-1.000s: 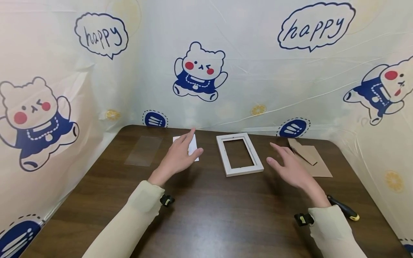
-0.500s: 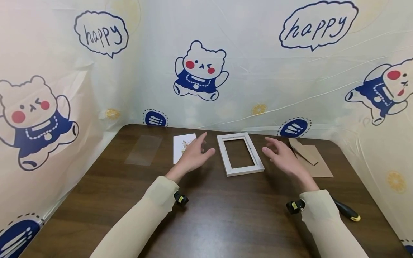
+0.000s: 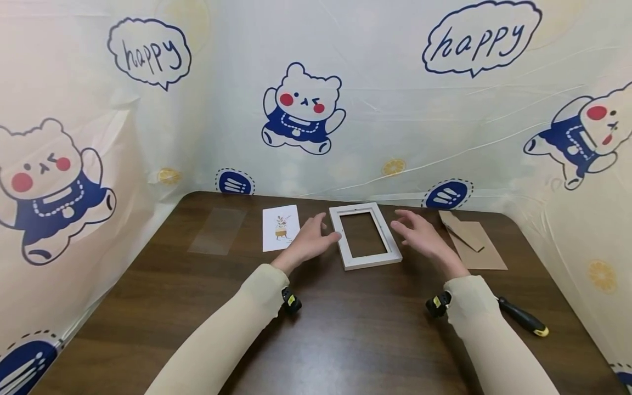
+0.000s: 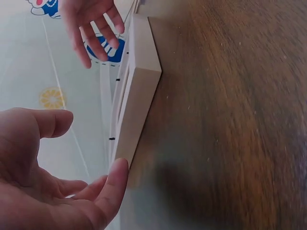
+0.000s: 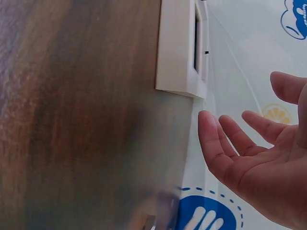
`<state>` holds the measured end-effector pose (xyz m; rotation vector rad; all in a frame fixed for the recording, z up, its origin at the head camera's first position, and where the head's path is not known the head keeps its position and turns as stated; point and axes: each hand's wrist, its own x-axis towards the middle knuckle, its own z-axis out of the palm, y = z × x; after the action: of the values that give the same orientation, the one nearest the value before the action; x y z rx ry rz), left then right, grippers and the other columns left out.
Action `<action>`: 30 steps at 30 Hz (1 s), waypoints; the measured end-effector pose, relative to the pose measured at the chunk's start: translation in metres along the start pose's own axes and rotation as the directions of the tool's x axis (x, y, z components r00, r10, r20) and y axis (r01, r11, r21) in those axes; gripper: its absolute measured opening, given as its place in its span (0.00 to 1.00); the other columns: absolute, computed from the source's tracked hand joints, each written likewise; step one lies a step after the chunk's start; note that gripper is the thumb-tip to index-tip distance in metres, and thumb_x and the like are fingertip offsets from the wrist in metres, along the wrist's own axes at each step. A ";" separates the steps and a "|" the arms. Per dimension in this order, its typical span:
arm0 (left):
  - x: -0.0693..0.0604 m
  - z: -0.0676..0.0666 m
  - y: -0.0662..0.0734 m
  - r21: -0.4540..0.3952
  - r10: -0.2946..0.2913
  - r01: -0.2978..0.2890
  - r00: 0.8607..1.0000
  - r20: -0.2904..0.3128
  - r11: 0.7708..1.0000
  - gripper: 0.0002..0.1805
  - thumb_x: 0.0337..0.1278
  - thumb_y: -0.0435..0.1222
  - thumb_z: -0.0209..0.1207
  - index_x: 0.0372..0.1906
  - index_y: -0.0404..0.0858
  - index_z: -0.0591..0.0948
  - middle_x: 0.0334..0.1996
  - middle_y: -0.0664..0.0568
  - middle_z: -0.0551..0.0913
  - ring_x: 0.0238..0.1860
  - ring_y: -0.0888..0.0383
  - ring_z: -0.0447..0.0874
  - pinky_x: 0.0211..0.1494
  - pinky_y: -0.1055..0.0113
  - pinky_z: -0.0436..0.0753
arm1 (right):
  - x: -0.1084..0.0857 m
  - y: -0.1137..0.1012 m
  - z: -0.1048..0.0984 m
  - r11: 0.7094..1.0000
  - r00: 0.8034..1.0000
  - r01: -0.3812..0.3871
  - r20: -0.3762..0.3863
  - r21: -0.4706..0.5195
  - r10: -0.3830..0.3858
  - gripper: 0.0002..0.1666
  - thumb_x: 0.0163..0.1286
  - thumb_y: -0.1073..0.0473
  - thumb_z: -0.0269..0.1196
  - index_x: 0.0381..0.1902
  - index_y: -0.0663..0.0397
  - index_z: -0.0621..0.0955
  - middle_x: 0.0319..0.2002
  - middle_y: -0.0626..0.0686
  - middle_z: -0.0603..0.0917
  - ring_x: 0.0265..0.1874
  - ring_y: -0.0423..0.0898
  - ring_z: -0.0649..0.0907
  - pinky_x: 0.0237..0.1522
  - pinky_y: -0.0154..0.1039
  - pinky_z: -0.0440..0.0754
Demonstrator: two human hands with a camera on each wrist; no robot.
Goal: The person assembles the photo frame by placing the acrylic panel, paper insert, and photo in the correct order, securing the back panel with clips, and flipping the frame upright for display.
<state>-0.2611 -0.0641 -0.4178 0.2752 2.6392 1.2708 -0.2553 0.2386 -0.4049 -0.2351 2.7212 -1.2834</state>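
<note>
Conceivably, the white frame [image 3: 371, 260] on the counter [image 3: 355, 340], flanked by the left hand [image 3: 307, 240] and right hand [image 3: 422, 237], both empty and loosely spread, could be skidded toward the printed card [image 3: 279, 226] at its left if its right edge were pressed first.

The left hand [image 3: 311, 240] and right hand [image 3: 419, 233] face each other, apart, fingers [image 4: 115, 186] loosely bent.

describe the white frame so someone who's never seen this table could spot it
On the dark brown table, look toward the far edge, between the left hand and the right hand. The white frame lies there, with the printed card to its left and the brown board to its right. Unlike either, it surrounds an open rectangle.
</note>
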 end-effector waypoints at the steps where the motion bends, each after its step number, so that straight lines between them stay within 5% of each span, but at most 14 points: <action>1: 0.001 0.001 -0.001 -0.001 -0.003 0.003 1.000 0.006 1.000 0.45 0.74 0.50 0.60 0.85 0.37 0.55 0.70 0.39 0.72 0.69 0.43 0.74 0.71 0.46 0.74 | 0.001 0.001 0.001 1.000 1.000 -0.007 0.000 0.000 0.007 0.38 0.86 0.47 0.53 0.82 0.63 0.61 0.72 0.72 0.70 0.57 0.67 0.85 0.59 0.58 0.84; 12: 0.010 0.012 -0.003 0.004 -0.029 0.029 0.999 0.036 1.000 0.45 0.72 0.48 0.63 0.83 0.32 0.58 0.69 0.39 0.73 0.69 0.45 0.73 0.72 0.50 0.73 | 0.013 0.012 0.011 1.000 1.000 0.003 -0.023 -0.031 -0.004 0.34 0.84 0.53 0.57 0.77 0.69 0.67 0.62 0.72 0.77 0.43 0.60 0.88 0.46 0.47 0.88; 22: 0.012 0.021 0.001 -0.069 -0.015 0.019 0.999 0.052 0.997 0.43 0.71 0.43 0.64 0.81 0.28 0.60 0.67 0.36 0.71 0.40 0.54 0.88 0.57 0.56 0.83 | 0.016 0.019 0.013 0.997 0.999 -0.031 -0.014 -0.071 0.030 0.34 0.83 0.53 0.58 0.77 0.68 0.68 0.58 0.68 0.79 0.43 0.57 0.87 0.44 0.44 0.88; 30: 0.016 0.027 0.000 -0.093 -0.026 0.029 0.999 0.037 0.995 0.44 0.68 0.40 0.67 0.80 0.26 0.61 0.66 0.33 0.70 0.44 0.50 0.87 0.52 0.60 0.85 | 0.021 0.022 0.016 0.994 0.998 -0.065 0.012 -0.088 0.067 0.35 0.83 0.51 0.58 0.78 0.67 0.67 0.57 0.66 0.79 0.43 0.54 0.87 0.48 0.46 0.87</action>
<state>-0.2695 -0.0398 -0.4353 0.2439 2.5360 1.3637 -0.2751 0.2363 -0.4325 -0.1611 2.7507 -1.1425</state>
